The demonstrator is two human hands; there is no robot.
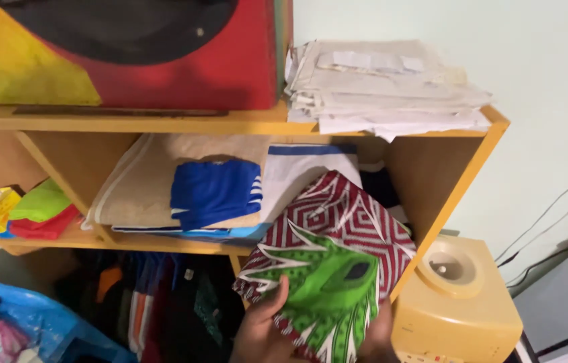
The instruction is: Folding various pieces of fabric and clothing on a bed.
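Left hand: the left hand (262, 329) comes up from the bottom edge, thumb laid over the front of a folded patterned cloth (328, 269), the other fingers hidden behind it; it is closed around the cloth's lower left corner.
Right hand: the right hand (377, 336) shows only as a dark shape under the cloth's lower right edge; it touches the cloth, but how its fingers lie I cannot tell.
Patterned cloth: a folded piece in red-and-white diamonds with a bright green, white-edged motif, held tilted in front of the right end of the wooden shelf (432, 175), at the level of the middle board.
Shelf, middle level: a beige towel (136, 181) with a folded blue garment (213, 191) on top, a white cloth with a blue stripe (304, 165) beside it; further left, folded green and red pieces (42, 212).
Shelf top: a stack of white papers (381, 84) and a red and yellow painted box (129, 54).
Lower level: dark mixed clothes (156, 302), crowded together.
Room: a pale wall (533, 67) with cables (553, 222), a yellow round-topped appliance (455, 302) just right of the shelf, a blue plastic bag (22, 323) at lower left.
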